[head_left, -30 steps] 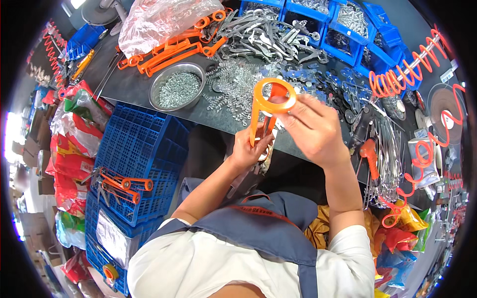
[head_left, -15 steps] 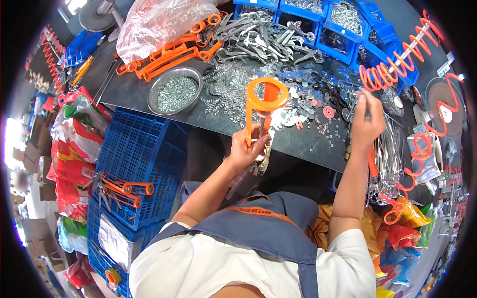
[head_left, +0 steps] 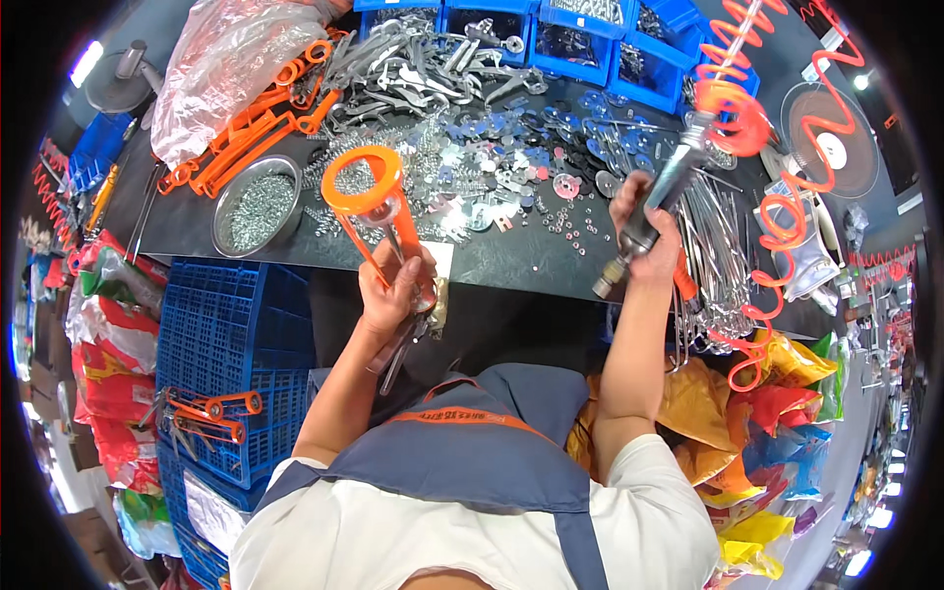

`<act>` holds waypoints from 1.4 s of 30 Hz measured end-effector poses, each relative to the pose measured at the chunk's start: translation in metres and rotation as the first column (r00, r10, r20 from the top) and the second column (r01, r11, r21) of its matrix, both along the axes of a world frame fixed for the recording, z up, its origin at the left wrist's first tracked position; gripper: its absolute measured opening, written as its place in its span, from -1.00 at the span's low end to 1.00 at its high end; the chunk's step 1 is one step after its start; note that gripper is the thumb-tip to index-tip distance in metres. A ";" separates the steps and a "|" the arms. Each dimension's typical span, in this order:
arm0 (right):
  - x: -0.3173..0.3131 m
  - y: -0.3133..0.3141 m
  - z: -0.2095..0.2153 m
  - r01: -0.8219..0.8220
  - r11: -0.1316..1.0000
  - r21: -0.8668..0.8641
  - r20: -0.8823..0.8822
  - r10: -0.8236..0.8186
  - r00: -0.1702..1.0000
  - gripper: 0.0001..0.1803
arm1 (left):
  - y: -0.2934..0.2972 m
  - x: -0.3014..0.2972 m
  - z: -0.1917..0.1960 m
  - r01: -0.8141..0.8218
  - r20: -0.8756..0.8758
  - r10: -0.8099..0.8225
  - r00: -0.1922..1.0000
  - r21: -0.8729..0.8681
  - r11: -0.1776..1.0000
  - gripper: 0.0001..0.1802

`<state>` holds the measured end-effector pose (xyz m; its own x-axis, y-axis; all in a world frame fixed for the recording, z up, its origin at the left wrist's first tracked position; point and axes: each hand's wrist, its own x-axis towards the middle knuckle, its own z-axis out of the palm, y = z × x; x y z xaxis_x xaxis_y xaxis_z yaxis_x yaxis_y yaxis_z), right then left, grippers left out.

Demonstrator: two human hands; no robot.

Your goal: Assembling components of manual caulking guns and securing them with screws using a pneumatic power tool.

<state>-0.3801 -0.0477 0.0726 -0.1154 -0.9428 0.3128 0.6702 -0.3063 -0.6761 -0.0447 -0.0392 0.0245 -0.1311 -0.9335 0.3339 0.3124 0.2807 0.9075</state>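
In my left hand (head_left: pixel 395 293) is a caulking gun (head_left: pixel 342 200), tilted over the table's front edge. Its orange ring end points up and away from me, and a metal rod shows inside the frame. Grey metal handle parts hang below my fingers. My right hand (head_left: pixel 657 246) is wrapped round a dark, cylindrical air screwdriver (head_left: pixel 673 179), whose brass-coloured tip points down and to the left. A coiled red air hose (head_left: pixel 736 108) is at the tool's upper end. Loose washers and small metal plates (head_left: pixel 497 192) lie on the table between my hands.
A metal bowl (head_left: pixel 291 211) of small parts stands at the left, near orange frames (head_left: pixel 246 147) and a plastic bag (head_left: pixel 231 74). Grey levers (head_left: pixel 423 74) are heaped at the back before blue bins (head_left: pixel 570 49). Hooked rods (head_left: pixel 723 265) lie at right; blue crates (head_left: pixel 211 324) stand lower left.
My right hand has closed round the air screwdriver and brought it down toward the table's front, stretching the hose. The left hand still holds the caulking gun. The whole view has shifted.
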 end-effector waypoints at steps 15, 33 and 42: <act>0.027 -0.025 -0.052 0.718 0.609 -0.338 -0.509 -0.760 0.405 -0.83 | 0.000 0.001 -0.004 -0.002 -0.007 0.002 1.000 -0.001 1.000 -0.75; 0.003 0.033 -0.009 0.315 0.949 -0.006 -0.784 -0.201 0.588 -0.51 | 0.000 0.004 -0.008 -0.003 -0.023 0.002 1.000 -0.066 0.998 -0.77; 0.023 0.015 -0.034 0.561 0.819 -0.119 -0.447 -0.549 0.706 -0.72 | 0.001 0.002 -0.007 0.014 -0.042 -0.017 0.999 -0.070 0.997 -0.76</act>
<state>-0.3571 -0.0322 0.0383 -0.4759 -0.7611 0.4407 0.0099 -0.5057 -0.8626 -0.0429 -0.0384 0.0178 -0.1294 -0.9057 0.4037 0.3553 0.3378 0.8716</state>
